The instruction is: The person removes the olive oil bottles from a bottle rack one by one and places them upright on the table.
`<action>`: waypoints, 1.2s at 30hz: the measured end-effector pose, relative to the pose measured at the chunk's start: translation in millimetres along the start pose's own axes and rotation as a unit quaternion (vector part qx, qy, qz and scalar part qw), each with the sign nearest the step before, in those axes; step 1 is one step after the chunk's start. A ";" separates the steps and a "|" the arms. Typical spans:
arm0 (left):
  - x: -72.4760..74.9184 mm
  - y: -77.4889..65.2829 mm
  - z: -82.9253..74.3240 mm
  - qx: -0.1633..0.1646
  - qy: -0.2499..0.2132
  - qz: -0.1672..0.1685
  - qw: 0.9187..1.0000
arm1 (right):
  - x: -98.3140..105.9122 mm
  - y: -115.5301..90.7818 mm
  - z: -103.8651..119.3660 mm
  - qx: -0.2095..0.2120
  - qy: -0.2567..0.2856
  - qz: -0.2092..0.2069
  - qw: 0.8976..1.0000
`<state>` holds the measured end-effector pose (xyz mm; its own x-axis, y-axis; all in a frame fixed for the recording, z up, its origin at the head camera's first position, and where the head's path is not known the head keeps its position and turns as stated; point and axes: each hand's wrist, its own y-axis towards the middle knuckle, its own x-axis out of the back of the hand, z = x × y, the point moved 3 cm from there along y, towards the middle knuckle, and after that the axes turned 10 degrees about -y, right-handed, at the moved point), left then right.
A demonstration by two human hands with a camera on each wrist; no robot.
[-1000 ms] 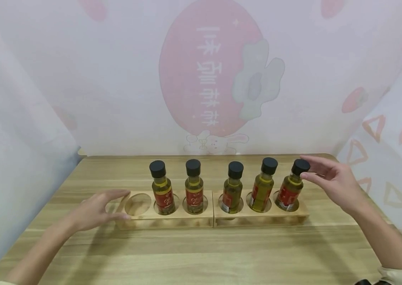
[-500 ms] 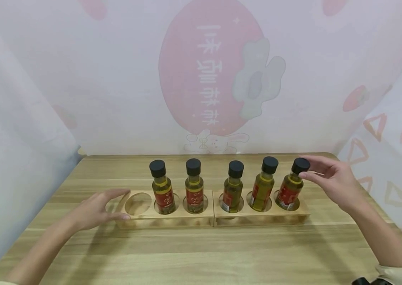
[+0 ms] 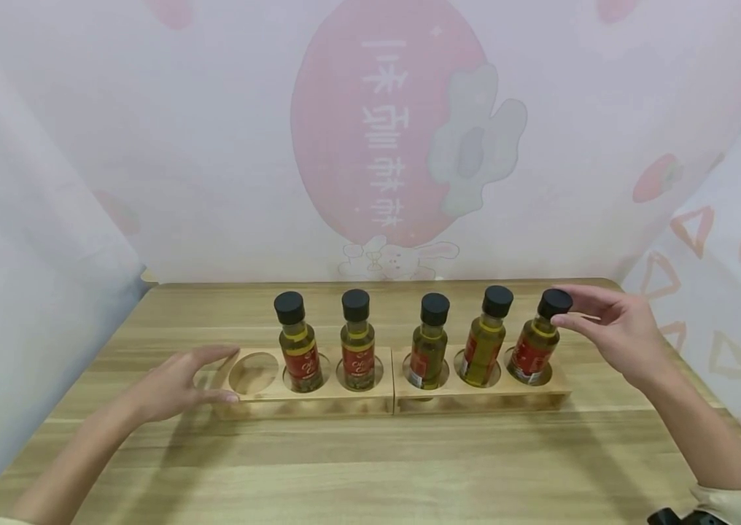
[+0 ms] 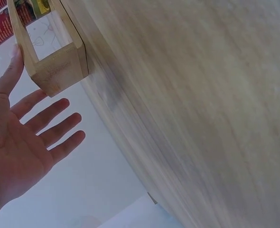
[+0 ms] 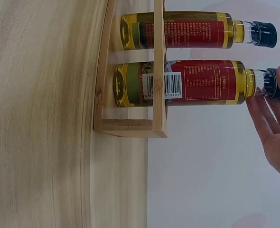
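Observation:
Two wooden bottle racks stand end to end: the left rack (image 3: 318, 407) and the right rack (image 3: 482, 402). With thumb and index finger, my left hand (image 3: 176, 386) pinches the left rack's outer end; its other fingers spread loosely in the left wrist view. My right hand (image 3: 623, 335) holds the black cap (image 3: 555, 302) of the rightmost oil bottle (image 3: 531, 356) between thumb and fingers. This bottle stands in the right rack's end hole, its barcode label (image 5: 164, 85) showing in the right wrist view. The left rack's outermost hole (image 3: 254, 373) holds no bottle.
Two oil bottles (image 3: 301, 357) (image 3: 358, 356) stand in the left rack. Two more bottles (image 3: 429, 357) (image 3: 483, 350) share the right rack with the held one. Beneath is a wood-grain table (image 3: 357, 474), with a pale printed curtain (image 3: 226, 146) behind it.
Both hands keep their places at the rack end and the bottle cap. The whole scene shifts up very slightly in the head view.

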<state>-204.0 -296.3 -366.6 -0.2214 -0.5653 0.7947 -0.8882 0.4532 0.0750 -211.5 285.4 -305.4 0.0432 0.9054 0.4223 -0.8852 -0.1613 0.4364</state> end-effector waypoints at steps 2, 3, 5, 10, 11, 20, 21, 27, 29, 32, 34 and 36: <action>0.2 0.0 -0.2 0.000 -0.001 0.000 1.000 | -0.2 0.2 1.0 -0.003 0.002 -0.001 1.000; 0.2 0.0 -0.4 0.001 -0.001 0.000 1.000 | -0.3 0.2 1.5 -0.004 0.000 -0.002 1.000; 0.1 -0.1 -0.6 0.001 -0.002 0.001 1.000 | -0.6 0.2 2.4 -0.007 -0.002 -0.003 1.000; -0.2 -0.5 0.3 0.005 -0.002 0.001 1.000 | -1.2 0.3 3.8 -0.017 -0.002 -0.001 1.000; -0.1 -0.4 0.6 0.006 -0.003 0.001 1.000 | -1.2 0.3 3.9 -0.020 0.001 0.000 1.000; 1.8 0.5 -0.5 0.011 -0.004 0.002 1.000 | -1.1 2.6 3.4 -0.034 0.001 -0.005 0.999; 2.2 0.6 -0.3 0.011 -0.005 0.001 1.000 | -1.0 3.2 3.4 -0.034 0.003 -0.005 0.999; 3.7 2.1 0.6 0.003 -0.010 -0.006 1.000 | 2.7 7.9 4.0 -0.024 0.022 -0.009 0.999; 4.2 2.8 0.5 0.003 -0.011 -0.005 1.000 | 4.5 9.7 4.5 -0.020 0.027 -0.012 0.999; 4.3 3.6 0.0 0.005 -0.011 -0.002 1.000 | 7.8 11.4 5.5 -0.021 0.015 -0.016 1.000; 4.1 4.1 -0.1 0.009 -0.011 0.000 1.000 | 9.4 12.5 5.9 -0.022 0.015 -0.019 0.999; 3.5 4.4 0.0 0.011 -0.010 0.000 1.000 | 10.5 13.6 6.2 -0.023 0.019 -0.018 0.999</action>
<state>-208.7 -296.3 -363.4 -0.2297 -0.5788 0.7824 -0.8966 0.4386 0.0613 -220.2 290.3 -290.1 0.0588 0.9249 0.3755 -0.9035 -0.1106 0.4140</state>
